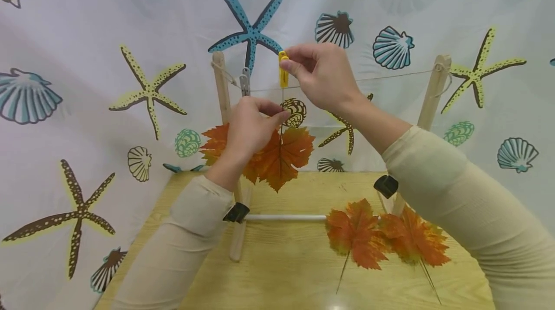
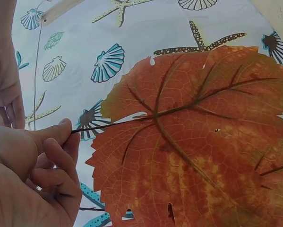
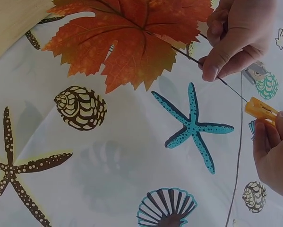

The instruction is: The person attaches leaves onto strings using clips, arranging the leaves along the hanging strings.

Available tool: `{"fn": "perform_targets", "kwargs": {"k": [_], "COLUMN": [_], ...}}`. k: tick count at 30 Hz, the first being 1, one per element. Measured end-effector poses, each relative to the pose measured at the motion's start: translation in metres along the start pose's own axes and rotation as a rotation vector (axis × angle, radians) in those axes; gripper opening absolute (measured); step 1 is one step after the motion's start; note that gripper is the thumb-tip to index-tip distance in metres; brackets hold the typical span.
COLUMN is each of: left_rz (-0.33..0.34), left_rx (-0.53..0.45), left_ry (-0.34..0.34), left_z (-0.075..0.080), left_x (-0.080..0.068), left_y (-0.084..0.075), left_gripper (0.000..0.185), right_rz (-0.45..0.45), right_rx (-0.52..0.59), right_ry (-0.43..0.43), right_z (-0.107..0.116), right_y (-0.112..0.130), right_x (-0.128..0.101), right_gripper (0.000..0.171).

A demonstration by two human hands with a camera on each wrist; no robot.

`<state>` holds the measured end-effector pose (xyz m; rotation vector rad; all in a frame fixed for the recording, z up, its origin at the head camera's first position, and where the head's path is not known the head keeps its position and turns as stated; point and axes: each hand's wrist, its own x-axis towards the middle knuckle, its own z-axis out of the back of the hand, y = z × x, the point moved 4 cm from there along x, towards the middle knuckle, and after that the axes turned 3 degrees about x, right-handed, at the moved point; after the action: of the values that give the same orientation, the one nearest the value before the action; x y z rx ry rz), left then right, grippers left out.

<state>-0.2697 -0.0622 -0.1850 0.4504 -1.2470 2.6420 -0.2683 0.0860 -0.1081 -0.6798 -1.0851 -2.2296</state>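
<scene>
My left hand (image 1: 256, 122) pinches the thin dark stem of an orange artificial maple leaf (image 1: 282, 156), which hangs below the fingers. Above it, my right hand (image 1: 323, 71) grips a yellow clothespin (image 1: 284, 71) between thumb and fingers, at the string (image 1: 377, 78). In the right wrist view the stem's upper end meets the tip of the clothespin (image 3: 260, 109). A grey clothespin (image 1: 244, 81) sits on the string to the left, and another orange leaf (image 1: 216, 139) hangs below, partly behind my left hand.
The string runs between two wooden posts, left (image 1: 222, 88) and right (image 1: 433, 88), joined low by a white rod (image 1: 286, 217). Two more leaves, one (image 1: 357, 235) beside another (image 1: 416, 238), lie on the wooden table (image 1: 277, 271). A patterned cloth (image 1: 173, 21) hangs behind.
</scene>
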Motion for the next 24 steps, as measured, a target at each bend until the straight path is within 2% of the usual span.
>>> {"fn": "perform_targets", "kwargs": {"k": [11,24], "left_rz": [0.007,-0.037], "left_rx": [0.010,-0.019], "left_ry": [0.006,-0.071], "left_z": [-0.003,0.000], "left_x": [0.002,0.006], "left_y": [0.000,-0.002], "left_gripper": [0.021,0.022], "right_rz": [-0.081,-0.093], "right_rx": [-0.031,-0.049], "right_ry": [0.062,0.094], "right_z": [-0.007,-0.010], "right_y": [-0.011,-0.015], "right_x": [0.001,0.002], "right_gripper": [0.025,0.023]}}
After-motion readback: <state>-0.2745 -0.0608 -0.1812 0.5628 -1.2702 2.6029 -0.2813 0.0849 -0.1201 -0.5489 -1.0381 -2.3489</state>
